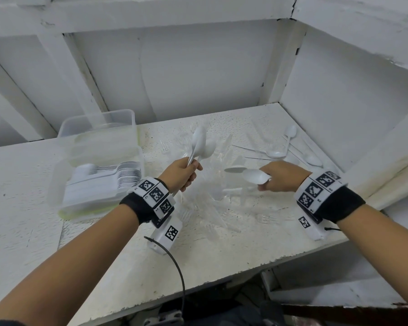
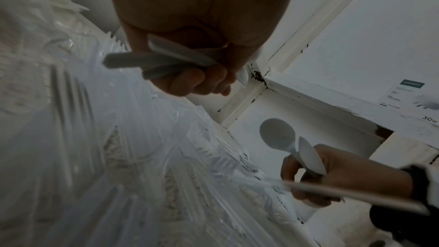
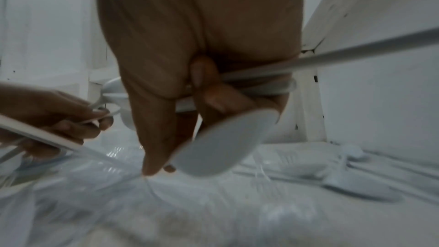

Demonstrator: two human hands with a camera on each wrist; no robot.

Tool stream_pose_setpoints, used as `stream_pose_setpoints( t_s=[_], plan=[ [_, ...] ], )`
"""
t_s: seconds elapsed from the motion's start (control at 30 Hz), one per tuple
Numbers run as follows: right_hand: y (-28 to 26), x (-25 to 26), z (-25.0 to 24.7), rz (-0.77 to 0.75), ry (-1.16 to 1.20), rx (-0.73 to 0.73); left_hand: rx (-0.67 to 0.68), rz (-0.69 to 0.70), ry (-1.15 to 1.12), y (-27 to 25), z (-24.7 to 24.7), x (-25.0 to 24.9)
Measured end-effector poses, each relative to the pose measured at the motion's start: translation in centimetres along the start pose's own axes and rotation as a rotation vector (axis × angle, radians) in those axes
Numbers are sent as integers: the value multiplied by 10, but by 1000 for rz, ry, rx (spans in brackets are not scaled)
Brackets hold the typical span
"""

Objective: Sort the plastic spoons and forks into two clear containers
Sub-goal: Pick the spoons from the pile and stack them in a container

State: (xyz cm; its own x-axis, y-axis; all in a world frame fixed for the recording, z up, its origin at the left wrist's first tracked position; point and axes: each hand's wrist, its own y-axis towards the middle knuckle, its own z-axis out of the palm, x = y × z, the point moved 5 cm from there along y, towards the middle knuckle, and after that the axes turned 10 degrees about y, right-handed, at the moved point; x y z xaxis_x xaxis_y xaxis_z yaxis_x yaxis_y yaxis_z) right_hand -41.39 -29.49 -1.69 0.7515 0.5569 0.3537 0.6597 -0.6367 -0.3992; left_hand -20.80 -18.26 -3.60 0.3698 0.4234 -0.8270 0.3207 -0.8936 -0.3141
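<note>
white shelf top [image 1: 222,255] w/ rough flaky paint, boxed in by white walls. landmark = near clear container [image 1: 97,184], sitting at the shelf's left side, holding a neat nested row of white spoons [image 1: 125,175]. 2nd clear container [image 1: 99,128] right behind it, touching; contents can't tell. just right of the near container, a spread of clear plastic forks [image 1: 222,203] covers mid shelf, hard to count, blurry in both wrist views. far right of the container, near the corner wall, a few loose white spoons [image 1: 290,147] lie on the shelf.

left hand [image 1: 183,172] just right of the container, raised over the fork pile, fist clenched round handles of a bunch of white spoons [image 1: 201,144], bowls pointing up and away. left wrist view shows handles [image 2: 166,59] crossing under curled fingers.

right hand [image 1: 280,176] further right of the container, low over the forks, grasping white spoon(s) [image 1: 256,177], bowl pointing left toward the container; handle [image 3: 356,52] sticks out to the right in the wrist view. how many it holds: can't tell for sure.
</note>
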Motion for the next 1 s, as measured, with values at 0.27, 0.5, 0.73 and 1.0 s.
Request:
stream_pose_setpoints(
  t_s=[0.27, 0.5, 0.73, 1.0],
  plan=[
    [14, 36, -44, -145, -217, -262, -72, -39, -102, -3, -10, 0],
    [11, 74, -51, -301, 419, -267, -171, -80, -227, -12, -29, 10],
    [14, 107, -19, -314, 842, -141, -196, -102, -331, -25, -33, 11],
    [27, 131, 14, -315, 953, -202, -342, -95, -448, -39, -43, 14]
  ],
)
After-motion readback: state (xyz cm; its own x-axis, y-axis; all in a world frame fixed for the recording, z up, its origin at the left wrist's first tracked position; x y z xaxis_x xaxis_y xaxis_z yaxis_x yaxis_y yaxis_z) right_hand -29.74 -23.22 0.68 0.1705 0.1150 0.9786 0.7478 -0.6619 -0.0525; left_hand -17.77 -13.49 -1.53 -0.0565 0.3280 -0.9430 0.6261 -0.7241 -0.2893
